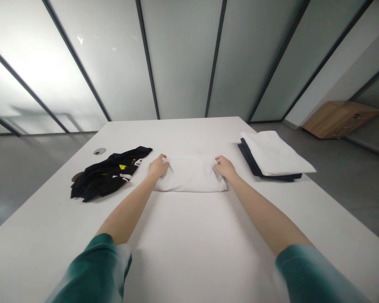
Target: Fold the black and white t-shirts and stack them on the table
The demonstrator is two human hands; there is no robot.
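Note:
A white folded cloth, perhaps a garment (191, 174), lies flat on the white table in front of me. At its left side, my left hand (158, 166) has its fingers closed around the cloth's far left edge. My right hand (225, 167) pinches the far right edge in the same way. Both thumbs point inward over the fabric, and some fingertips are hidden by the cloth. The cloth's near edge runs nearly straight between my forearms.
A crumpled black garment with yellow and white print (110, 172) lies to the left. To the right, a folded white cloth (276, 153) rests on dark folded cloth (251, 158). A round grommet (99, 151) is set near the table's (189, 244) left edge. A wooden cabinet (337, 120) stands beyond.

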